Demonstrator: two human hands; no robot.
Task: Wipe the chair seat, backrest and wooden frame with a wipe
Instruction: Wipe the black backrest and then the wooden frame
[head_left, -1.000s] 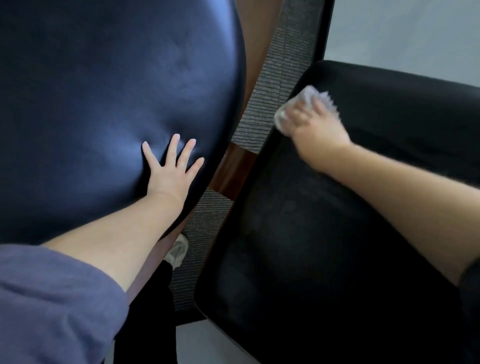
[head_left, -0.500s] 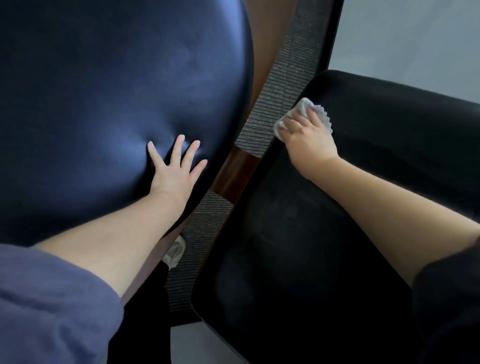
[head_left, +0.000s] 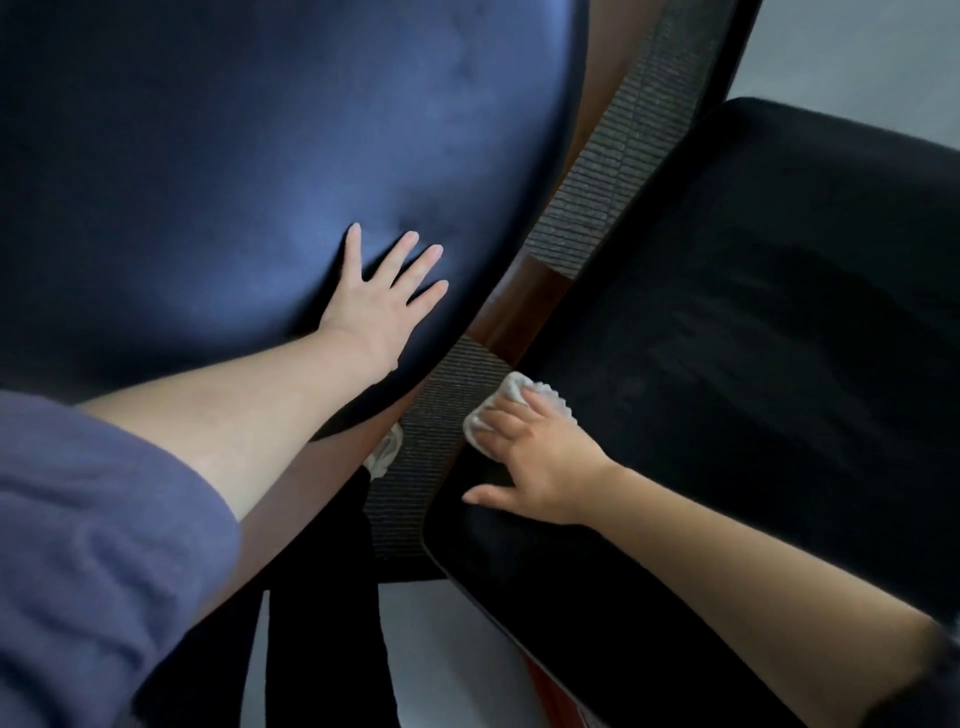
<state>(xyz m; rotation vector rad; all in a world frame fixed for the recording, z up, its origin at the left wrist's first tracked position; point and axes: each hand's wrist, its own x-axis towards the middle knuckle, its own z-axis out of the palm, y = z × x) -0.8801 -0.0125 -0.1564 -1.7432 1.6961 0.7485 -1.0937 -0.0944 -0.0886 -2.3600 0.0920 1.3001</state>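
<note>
Wipe (head_left: 511, 392), one: shifted nearer along the left edge of black seat (head_left: 753, 338) since earlier, bunched under curled fingers of right hand (head_left: 540, 462). Left hand (head_left: 376, 304), one: flat, fingers spread, empty, on blue cushion (head_left: 208, 182).

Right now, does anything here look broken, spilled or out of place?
Nothing stands out. The left hand presses flat on the blue cushion, and the right hand holds the white wipe to the black seat. No spill or tear shows.
</note>
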